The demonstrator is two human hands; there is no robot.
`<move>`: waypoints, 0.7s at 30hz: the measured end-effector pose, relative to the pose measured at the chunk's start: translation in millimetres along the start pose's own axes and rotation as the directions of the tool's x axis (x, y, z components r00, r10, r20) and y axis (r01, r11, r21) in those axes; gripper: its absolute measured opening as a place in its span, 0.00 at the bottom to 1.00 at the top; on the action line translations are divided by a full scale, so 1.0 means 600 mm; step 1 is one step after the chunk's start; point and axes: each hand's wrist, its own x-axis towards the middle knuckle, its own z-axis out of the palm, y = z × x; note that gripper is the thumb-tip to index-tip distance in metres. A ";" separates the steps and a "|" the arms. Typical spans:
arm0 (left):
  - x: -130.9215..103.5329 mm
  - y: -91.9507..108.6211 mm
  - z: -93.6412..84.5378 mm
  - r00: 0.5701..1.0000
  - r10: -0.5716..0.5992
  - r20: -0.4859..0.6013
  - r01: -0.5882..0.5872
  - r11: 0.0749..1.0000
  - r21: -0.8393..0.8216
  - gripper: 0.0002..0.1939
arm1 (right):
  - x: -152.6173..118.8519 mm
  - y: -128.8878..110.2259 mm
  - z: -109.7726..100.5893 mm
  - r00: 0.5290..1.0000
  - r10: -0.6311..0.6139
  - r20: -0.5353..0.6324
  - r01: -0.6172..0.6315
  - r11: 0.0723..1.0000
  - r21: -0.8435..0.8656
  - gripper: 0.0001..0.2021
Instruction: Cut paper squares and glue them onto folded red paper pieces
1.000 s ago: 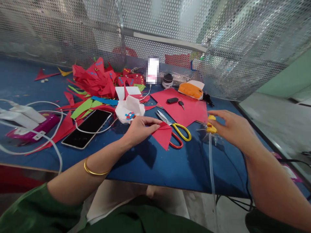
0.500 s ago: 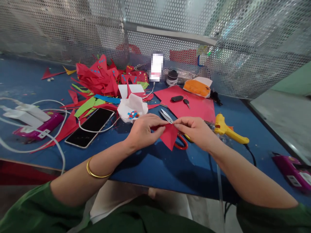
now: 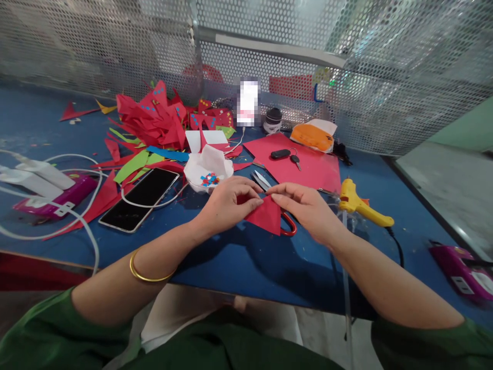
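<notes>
A small folded piece of red paper (image 3: 266,215) is pinched between both hands above the blue table. My left hand (image 3: 230,204) grips its left part between thumb and fingers. At its upper right edge, my right hand (image 3: 302,206) holds it with thumb and forefinger. Scissors with red handles (image 3: 288,224) lie partly hidden under the paper and my right hand, blades pointing away. Left of the blades, a white paper bowl (image 3: 211,160) holds small blue and red pieces.
Behind is a pile of red cut paper (image 3: 154,115). A black phone (image 3: 140,200) and white cables lie left. Red sheet (image 3: 318,172) with keys (image 3: 296,159), yellow glue gun (image 3: 362,208) and purple device (image 3: 462,272) are right. A lit phone (image 3: 247,103) leans against the mesh.
The red paper has turned, its lower tip shifting right and slightly up. My right fingers have shifted a little left along its top edge. The view has moved slightly.
</notes>
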 end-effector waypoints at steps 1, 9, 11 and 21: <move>-0.001 0.001 0.001 1.000 -0.013 -0.008 0.013 1.000 -0.010 0.06 | 0.000 0.002 0.005 0.999 0.041 0.004 -0.042 0.995 0.087 0.11; -0.007 0.004 0.006 0.999 -0.026 -0.023 0.025 0.998 -0.051 0.07 | -0.003 0.008 0.024 0.986 0.162 -0.051 -0.144 0.956 0.254 0.14; -0.007 0.005 0.007 0.999 -0.028 -0.015 0.027 0.998 -0.060 0.08 | -0.003 0.009 0.024 0.985 0.164 -0.060 -0.145 0.960 0.239 0.15; -0.007 0.003 0.012 0.997 -0.063 0.038 0.066 0.996 -0.067 0.08 | -0.003 0.012 0.018 0.992 0.127 -0.007 -0.127 0.992 -0.015 0.17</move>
